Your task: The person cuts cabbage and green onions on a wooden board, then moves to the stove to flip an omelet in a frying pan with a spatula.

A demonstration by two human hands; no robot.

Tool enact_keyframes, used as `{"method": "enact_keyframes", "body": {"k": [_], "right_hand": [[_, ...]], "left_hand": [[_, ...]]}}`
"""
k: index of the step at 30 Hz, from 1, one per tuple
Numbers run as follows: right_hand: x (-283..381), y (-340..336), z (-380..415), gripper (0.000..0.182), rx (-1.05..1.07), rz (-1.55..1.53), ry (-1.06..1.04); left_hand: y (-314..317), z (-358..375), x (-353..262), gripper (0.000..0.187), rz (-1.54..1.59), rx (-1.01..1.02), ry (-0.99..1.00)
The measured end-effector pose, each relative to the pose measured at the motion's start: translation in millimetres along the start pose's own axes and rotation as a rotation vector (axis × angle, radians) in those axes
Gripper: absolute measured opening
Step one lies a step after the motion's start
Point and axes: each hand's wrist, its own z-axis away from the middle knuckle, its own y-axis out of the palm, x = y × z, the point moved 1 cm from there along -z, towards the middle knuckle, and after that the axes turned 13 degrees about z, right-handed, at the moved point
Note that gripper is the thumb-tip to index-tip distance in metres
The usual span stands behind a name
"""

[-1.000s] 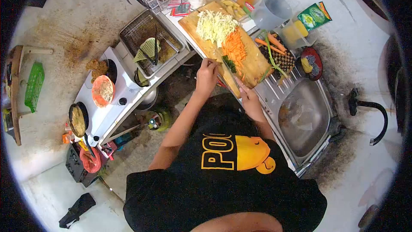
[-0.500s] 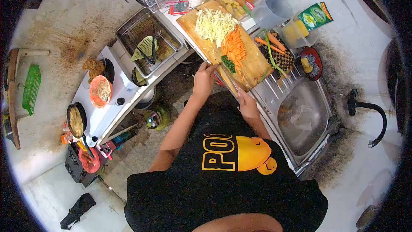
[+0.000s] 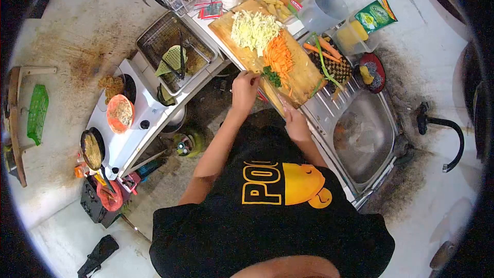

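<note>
At the near edge of a wooden cutting board [image 3: 303, 85], my right hand [image 3: 295, 122] is closed around the handle of a knife [image 3: 278, 94]. The blade runs from that hand up toward my left hand. My left hand [image 3: 245, 90] is closed, its fingertips pinched by the blade's far end and beside a small heap of chopped green leaves [image 3: 271, 75]. What those fingertips hold is too small to make out. Shredded carrot [image 3: 279, 54] lies just beyond the greens, and a larger pile of shredded cabbage [image 3: 253, 31] covers the board's far part.
Right of the board are whole carrots [image 3: 329, 47] and a steel sink [image 3: 363, 139]. A clear plastic pitcher [image 3: 323, 10] stands behind. To the left are a wire-lined tray with utensils [image 3: 198, 41], a white stove [image 3: 146, 98] and a frying pan [image 3: 92, 149].
My left hand has shifted slightly, its fingertips now nearer the chopped greens. The knife has turned a little in place. My right hand stays at the board's near edge.
</note>
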Motion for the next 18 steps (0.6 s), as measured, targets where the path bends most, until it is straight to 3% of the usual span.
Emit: {"method": "enact_keyframes", "body": {"k": [10,16,18], "right_hand": [[15,-12,16,0.034,-0.05,0.023,0.056],[-5,13,-2,0.033,-0.28,-0.223,-0.209],[-5,5,2,0.033,-0.191,-0.116,-0.126]], "left_hand": [[4,3,1,0.011,0.015,-0.002,0.003],[7,4,-2,0.014,0.077,-0.005,0.058],[13,3,-5,0.015,0.08,-0.081,-0.027]]}}
